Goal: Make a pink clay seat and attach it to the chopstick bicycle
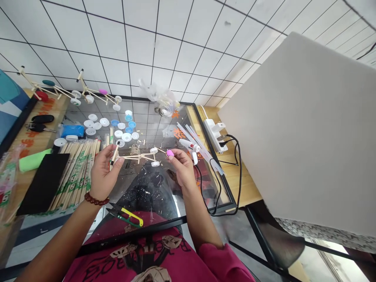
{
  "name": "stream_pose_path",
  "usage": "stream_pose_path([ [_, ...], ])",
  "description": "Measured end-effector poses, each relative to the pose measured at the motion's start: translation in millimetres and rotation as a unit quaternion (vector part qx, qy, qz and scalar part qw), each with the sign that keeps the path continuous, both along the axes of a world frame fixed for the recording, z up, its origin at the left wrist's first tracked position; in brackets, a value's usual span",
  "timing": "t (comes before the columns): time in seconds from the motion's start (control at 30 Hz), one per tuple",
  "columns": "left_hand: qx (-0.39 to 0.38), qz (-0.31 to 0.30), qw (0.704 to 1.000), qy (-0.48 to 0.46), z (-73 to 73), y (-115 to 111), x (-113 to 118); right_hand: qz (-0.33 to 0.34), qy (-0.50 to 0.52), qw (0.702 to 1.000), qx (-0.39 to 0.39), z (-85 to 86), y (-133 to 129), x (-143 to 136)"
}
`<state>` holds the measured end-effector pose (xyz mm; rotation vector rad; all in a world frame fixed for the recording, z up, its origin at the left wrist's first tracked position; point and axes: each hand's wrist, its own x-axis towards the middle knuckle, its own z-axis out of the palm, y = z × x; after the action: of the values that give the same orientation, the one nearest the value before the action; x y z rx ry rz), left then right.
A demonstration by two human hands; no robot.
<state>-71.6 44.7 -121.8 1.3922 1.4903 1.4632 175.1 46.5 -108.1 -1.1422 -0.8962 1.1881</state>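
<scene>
My left hand [105, 172], with a beaded bracelet at the wrist, grips the handlebar end of a small tricycle model [138, 157] made of wooden sticks. The bar has dark tips, and two white bottle-cap wheels [155, 164] sit at the model's right end. Between the fingertips of my right hand [185, 167] is a pink oval piece [170, 153] on a short stick, which reaches left toward the wheels. Whether that stick touches the model I cannot tell.
Right of my hands lie a white glue gun [189, 146], clear glue sticks [196, 141] and a power strip [214, 135] with black cables. Chopsticks [78, 172], white and blue caps [126, 137], yellow-green snips [129, 217] and two stick models [95, 93] are around the glass-topped table.
</scene>
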Motion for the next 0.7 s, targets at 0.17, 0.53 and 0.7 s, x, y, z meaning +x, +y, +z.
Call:
stream_pose_path([
  [0.17,0.017,0.017,0.998,0.061,1.0,0.5,3.6,0.046,-0.033,0.998,-0.019,-9.7,-2.2,-5.9],
  [0.53,-0.001,0.052,0.998,-0.023,-10.1,4.6,19.8,0.108,-0.023,0.993,-0.029,-16.4,-2.3,-15.8],
  [0.7,0.004,0.052,0.998,-0.022,-9.9,4.1,23.3,0.107,-0.018,0.994,-0.033,-17.5,-0.6,-16.0],
])
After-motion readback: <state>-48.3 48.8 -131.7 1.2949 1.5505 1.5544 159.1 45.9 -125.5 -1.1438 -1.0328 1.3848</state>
